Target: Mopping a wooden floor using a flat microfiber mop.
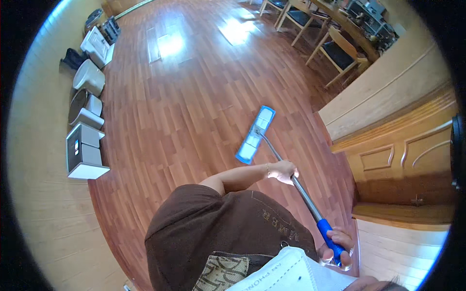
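Note:
A flat mop with a blue-edged white head [256, 135] rests on the wood-look floor ahead of me. Its metal pole [308, 199] slants back toward my right side and ends in a blue grip [326, 232]. Partway down the pole, my left hand [283, 171] is closed around the metal, a thin bracelet at its wrist. My right hand [341, 241] wraps the blue grip near the upper end, close to my body. The brown shirt, a patterned strap or bag and a white sheet-like thing hide part of the lower view.
Along the left wall stand a white-and-grey cabinet-like box [87, 153], a rounded white bin [89, 77] and other white appliances. Wooden chairs [338, 52] line a long table at the far right. A carved wooden door [403, 165] is close on the right.

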`<state>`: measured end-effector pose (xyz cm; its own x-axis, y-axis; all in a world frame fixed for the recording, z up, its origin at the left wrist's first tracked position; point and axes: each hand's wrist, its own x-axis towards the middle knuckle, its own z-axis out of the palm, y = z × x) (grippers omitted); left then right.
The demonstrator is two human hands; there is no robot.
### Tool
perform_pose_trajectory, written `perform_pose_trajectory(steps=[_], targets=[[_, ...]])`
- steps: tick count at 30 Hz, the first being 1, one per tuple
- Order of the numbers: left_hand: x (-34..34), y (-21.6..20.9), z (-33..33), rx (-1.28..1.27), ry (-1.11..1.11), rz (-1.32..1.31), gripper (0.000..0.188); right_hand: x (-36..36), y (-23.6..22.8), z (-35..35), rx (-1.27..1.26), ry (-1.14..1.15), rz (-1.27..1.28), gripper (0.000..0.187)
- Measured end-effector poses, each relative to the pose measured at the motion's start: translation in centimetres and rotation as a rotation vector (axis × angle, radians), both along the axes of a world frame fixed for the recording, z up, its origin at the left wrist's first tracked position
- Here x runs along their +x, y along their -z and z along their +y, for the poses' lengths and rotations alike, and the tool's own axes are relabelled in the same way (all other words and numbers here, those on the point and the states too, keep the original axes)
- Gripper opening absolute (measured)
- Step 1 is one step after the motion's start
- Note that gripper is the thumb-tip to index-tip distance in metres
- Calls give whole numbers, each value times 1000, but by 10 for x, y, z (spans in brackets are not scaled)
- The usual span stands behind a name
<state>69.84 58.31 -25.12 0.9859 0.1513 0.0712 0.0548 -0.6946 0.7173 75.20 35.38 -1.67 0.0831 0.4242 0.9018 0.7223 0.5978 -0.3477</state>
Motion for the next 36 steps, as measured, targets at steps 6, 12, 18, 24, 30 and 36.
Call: perform_pose_trajectory(steps=[6, 12, 18, 24, 30, 36], targets=[[-67, 34, 54, 1, -245, -32, 24, -4, 33, 44, -102, -291, 197, 28], [-172, 122, 126, -5, -584, 45, 9, -25, 71, 115, -555, -716, 262, 15], [-280, 129, 147, 156, -830, 252, 15, -79, 81, 164, -716, -855, 85, 13], [-375, 164, 84, 186, -1057, 195, 8, -121, 109, 173, -929, -1039, 4, 14], [-397, 128, 68, 150, -1082, 303, 18, -133, 118, 177, -958, -1028, 131, 12], [-396, 152, 38, 170, -1091, 187, 37, -123, 100, 157, -960, -957, 249, 13]])
